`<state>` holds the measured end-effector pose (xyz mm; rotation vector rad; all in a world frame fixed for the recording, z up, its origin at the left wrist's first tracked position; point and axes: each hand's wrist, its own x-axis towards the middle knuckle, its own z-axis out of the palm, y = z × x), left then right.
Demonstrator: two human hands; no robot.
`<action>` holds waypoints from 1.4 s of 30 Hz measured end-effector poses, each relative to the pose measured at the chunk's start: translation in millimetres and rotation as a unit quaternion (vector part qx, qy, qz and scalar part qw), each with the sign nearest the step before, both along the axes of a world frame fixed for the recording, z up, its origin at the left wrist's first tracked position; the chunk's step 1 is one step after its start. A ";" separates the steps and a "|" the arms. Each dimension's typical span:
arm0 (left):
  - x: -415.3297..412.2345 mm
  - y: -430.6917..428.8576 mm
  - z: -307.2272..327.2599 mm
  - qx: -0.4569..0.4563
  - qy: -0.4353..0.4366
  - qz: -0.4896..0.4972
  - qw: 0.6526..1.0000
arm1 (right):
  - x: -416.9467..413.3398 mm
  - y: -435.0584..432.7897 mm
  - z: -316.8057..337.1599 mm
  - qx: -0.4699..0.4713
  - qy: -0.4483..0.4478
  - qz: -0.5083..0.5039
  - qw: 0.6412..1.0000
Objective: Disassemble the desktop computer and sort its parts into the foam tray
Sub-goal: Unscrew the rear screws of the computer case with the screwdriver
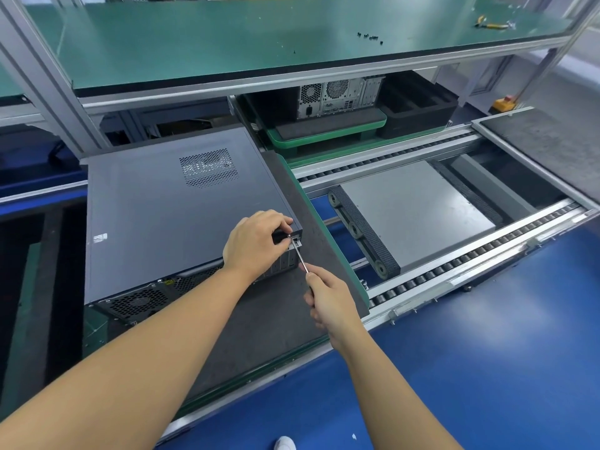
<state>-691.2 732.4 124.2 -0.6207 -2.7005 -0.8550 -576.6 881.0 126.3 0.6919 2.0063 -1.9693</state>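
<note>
Green matting covers the far shelf (227, 34); blue floor (487, 352) lies near right. One desktop computer (162, 222) lies on its side on the dark grey tabletop (259, 336) at left. A second computer (337, 97) stands far off, beside one black foam tray (418, 108). The left hand (253, 245) pinches the near computer's right corner. The right hand (331, 303) grips one screwdriver (300, 258), tip at that corner.

The computer case (168, 216) is matt dark-grey sheet metal with perforated vents. The screwdriver (299, 254) has a bright, glossy metal shaft. The foam tray (418, 108) looks matt black, the tabletop (259, 319) dull and grainy.
</note>
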 end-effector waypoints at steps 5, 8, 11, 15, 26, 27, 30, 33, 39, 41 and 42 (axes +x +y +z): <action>0.3 0.0 0.0 -0.014 0.008 -0.002 1.000 | -2.1 -0.3 2.3 0.001 0.002 0.004 1.000; 0.2 -0.5 -0.2 -0.017 0.010 -0.005 1.000 | -2.8 -1.6 3.5 0.011 0.007 0.004 1.000; 0.2 -1.0 0.6 -0.018 0.012 -0.008 1.000 | -2.8 -3.5 3.6 0.026 0.019 0.003 0.999; 0.5 -0.8 1.1 -0.020 0.013 -0.012 1.000 | -2.4 -4.5 2.8 0.032 0.021 0.000 0.999; -0.7 -1.8 0.9 -0.007 0.005 -0.012 1.000 | -5.3 -4.7 4.3 0.021 0.017 0.000 1.000; -0.7 -1.8 0.8 -0.007 0.005 -0.011 1.000 | -5.3 -4.7 3.5 0.018 0.016 -0.001 1.000; -0.9 -1.5 0.2 -0.007 0.009 -0.008 1.000 | -4.1 -3.1 -1.1 0.016 0.009 -0.009 1.000; -1.2 -0.2 -0.1 -0.005 0.008 -0.005 1.000 | -4.1 -1.6 -3.2 0.014 0.003 -0.011 1.000; -2.1 0.2 -2.1 -0.005 0.009 0.000 1.000 | -6.5 -0.3 -0.1 0.017 0.002 -0.003 1.000; -3.0 0.2 -2.4 -0.001 0.012 -0.001 1.000 | -8.0 0.4 2.5 -0.016 -0.013 -0.003 1.000; -3.2 -0.2 -2.8 0.001 0.013 -0.004 1.000 | -9.2 1.7 4.2 -0.057 -0.029 -0.004 0.998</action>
